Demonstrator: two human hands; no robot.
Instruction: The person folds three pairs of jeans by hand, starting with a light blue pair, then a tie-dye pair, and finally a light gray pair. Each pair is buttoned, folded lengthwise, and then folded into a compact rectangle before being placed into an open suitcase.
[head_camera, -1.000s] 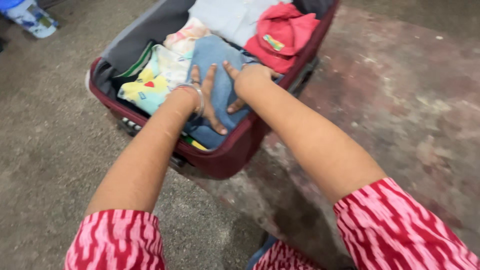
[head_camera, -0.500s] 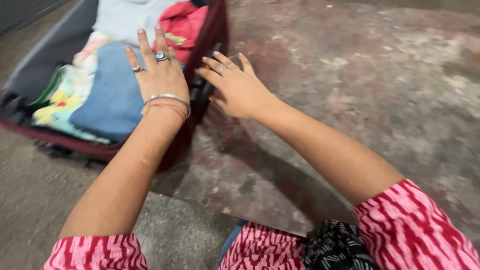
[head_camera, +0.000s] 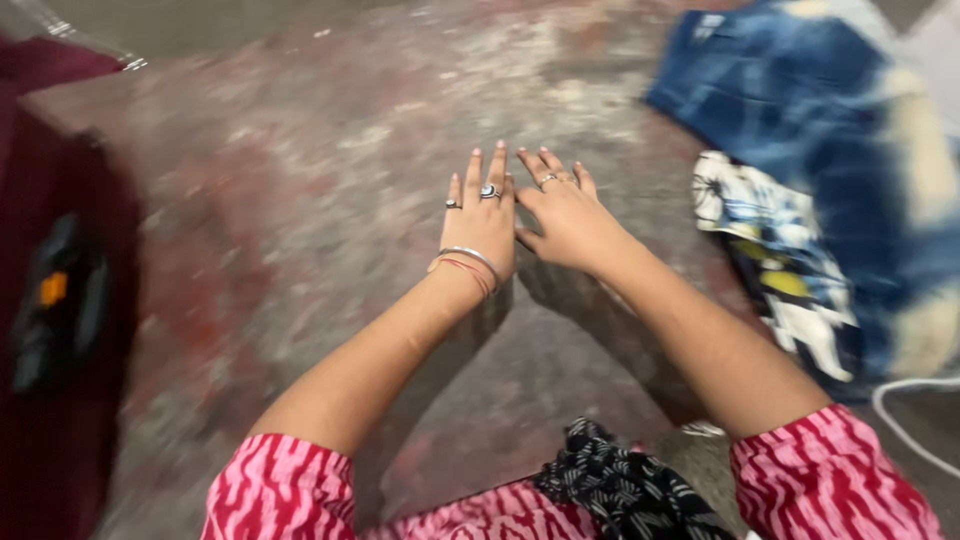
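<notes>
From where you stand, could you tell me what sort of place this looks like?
Probably the floor of a home, used for packing. The worn, mottled floor bears a maroon suitcase on the left and denim clothes heaped on the right, both hands empty above it.

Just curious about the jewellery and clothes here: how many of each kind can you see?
Rings on left hand: 2
Rings on right hand: 1
Bangle: 1
Denim garment: 1
Printed garment: 1
Maroon suitcase: 1
Total: 7

Blurred maroon suitcase (head_camera: 50, 330), edge-cropped
</notes>
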